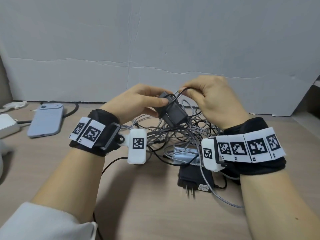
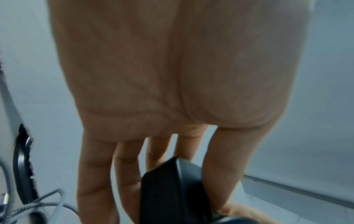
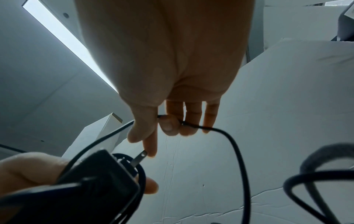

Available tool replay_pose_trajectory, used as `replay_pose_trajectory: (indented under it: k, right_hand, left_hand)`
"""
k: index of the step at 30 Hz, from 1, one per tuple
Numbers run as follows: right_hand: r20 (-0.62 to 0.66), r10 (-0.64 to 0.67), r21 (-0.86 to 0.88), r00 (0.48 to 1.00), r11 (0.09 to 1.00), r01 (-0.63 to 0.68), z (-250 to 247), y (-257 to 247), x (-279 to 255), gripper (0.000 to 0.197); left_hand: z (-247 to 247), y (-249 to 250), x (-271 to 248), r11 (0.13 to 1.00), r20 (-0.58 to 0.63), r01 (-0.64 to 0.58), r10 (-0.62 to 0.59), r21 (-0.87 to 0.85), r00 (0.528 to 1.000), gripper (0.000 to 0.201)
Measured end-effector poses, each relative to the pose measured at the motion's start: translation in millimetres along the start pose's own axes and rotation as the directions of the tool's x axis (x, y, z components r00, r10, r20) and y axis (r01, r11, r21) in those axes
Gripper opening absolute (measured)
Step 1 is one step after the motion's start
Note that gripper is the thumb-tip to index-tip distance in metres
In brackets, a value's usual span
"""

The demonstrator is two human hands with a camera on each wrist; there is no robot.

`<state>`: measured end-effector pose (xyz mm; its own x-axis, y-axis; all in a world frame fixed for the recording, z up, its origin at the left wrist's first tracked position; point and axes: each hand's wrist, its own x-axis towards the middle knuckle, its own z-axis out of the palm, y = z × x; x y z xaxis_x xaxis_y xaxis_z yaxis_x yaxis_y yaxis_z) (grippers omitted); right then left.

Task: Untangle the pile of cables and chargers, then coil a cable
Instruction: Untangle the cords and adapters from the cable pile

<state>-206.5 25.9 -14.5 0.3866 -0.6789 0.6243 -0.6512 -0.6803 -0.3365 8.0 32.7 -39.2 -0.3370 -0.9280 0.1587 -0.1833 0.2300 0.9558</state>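
Above the table my left hand (image 1: 138,99) grips a black charger block (image 1: 173,111), thumb across its top; the same block (image 2: 172,192) fills the bottom of the left wrist view. Just to its right, my right hand (image 1: 213,99) pinches a thin black cable (image 1: 181,91) between thumb and fingers. In the right wrist view that cable (image 3: 229,144) loops down from the pinch, past the charger (image 3: 95,181) and its metal prongs. Below both hands lies the tangled pile (image 1: 173,137) of grey braided and black cables, with a silver adapter (image 1: 185,153) and a second black plug charger (image 1: 194,177).
A light blue phone (image 1: 45,121) lies face down at the left on the wooden table (image 1: 147,205), beside a white box (image 1: 7,125) with a black cord. A white wall panel (image 1: 155,49) stands close behind the pile.
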Motion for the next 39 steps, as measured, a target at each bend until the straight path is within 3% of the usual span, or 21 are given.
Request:
replay_pose_trajectory:
  k: [8, 13, 17, 19, 21, 22, 25, 27, 30, 33, 36, 39]
  right_hand:
    - [0.019, 0.046, -0.081, 0.999, 0.996, -0.044, 3.8, 10.0, 1.5, 0.028]
    - [0.061, 0.098, -0.088, 0.993, 0.992, -0.093, 5.8, 13.7, 1.6, 0.029]
    - [0.171, 0.128, -0.082, 0.977, 0.990, -0.115, 7.8, 9.6, 0.6, 0.022]
    - [0.248, 0.171, -0.091, 0.954, 0.984, -0.153, 10.0, 4.2, -2.0, 0.022]
    - [0.285, 0.173, -0.079, 0.943, 0.984, -0.157, 16.4, 0.7, -5.3, 0.016]
    - [0.301, 0.169, -0.074, 0.939, 0.985, -0.153, 19.9, -2.1, -6.1, 0.013]
    - [0.363, 0.198, -0.109, 0.911, 0.979, -0.170, 29.1, -10.7, -5.0, 0.037]
    - [0.373, 0.216, -0.126, 0.902, 0.975, -0.181, 31.7, -12.1, -4.5, 0.033]
    - [0.360, 0.203, -0.140, 0.911, 0.977, -0.162, 30.5, -13.4, -4.6, 0.023]
    - [0.285, 0.146, -0.084, 0.947, 0.988, -0.127, 30.1, -19.1, -4.4, 0.027]
    - [0.200, 0.095, -0.019, 0.975, 0.995, -0.093, 30.5, -27.3, -3.4, 0.032]
    - [0.114, 0.073, 0.059, 0.991, 0.995, -0.080, 27.1, -35.4, -3.3, 0.037]
  left_hand:
    - [1.6, -0.3, -2.0, 1.000, 0.083, -0.006, 0.007, -0.018, 0.997, 0.040]
    - [-1.6, 2.9, -4.4, 0.986, 0.120, -0.068, 0.087, -0.154, 0.989, 0.035]
    - [-0.4, 3.6, -3.2, 0.953, 0.130, -0.152, 0.191, -0.262, 0.973, 0.038]
    - [0.5, 4.1, 0.4, 0.918, 0.103, -0.186, 0.236, -0.350, 0.966, 0.053]
    - [2.2, 4.5, 4.5, 0.860, 0.040, -0.209, 0.257, -0.466, 0.966, 0.060]
    - [3.5, 4.4, 7.0, 0.826, -0.010, -0.222, 0.254, -0.519, 0.967, 0.053]
    - [10.2, 1.4, 12.8, 0.736, -0.134, -0.258, 0.224, -0.626, 0.965, 0.032]
    - [16.8, 0.1, 16.6, 0.706, -0.207, -0.279, 0.188, -0.652, 0.960, 0.028]
    - [24.7, 2.1, 21.8, 0.720, -0.363, -0.338, 0.128, -0.605, 0.923, 0.021]
    - [26.7, 1.2, 24.9, 0.777, -0.524, -0.404, 0.114, -0.482, 0.844, 0.025]
    - [27.9, 0.8, 24.1, 0.820, -0.597, -0.433, 0.144, -0.374, 0.789, 0.037]
    - [25.7, 4.9, 21.6, 0.798, -0.638, -0.493, 0.186, -0.345, 0.747, 0.037]
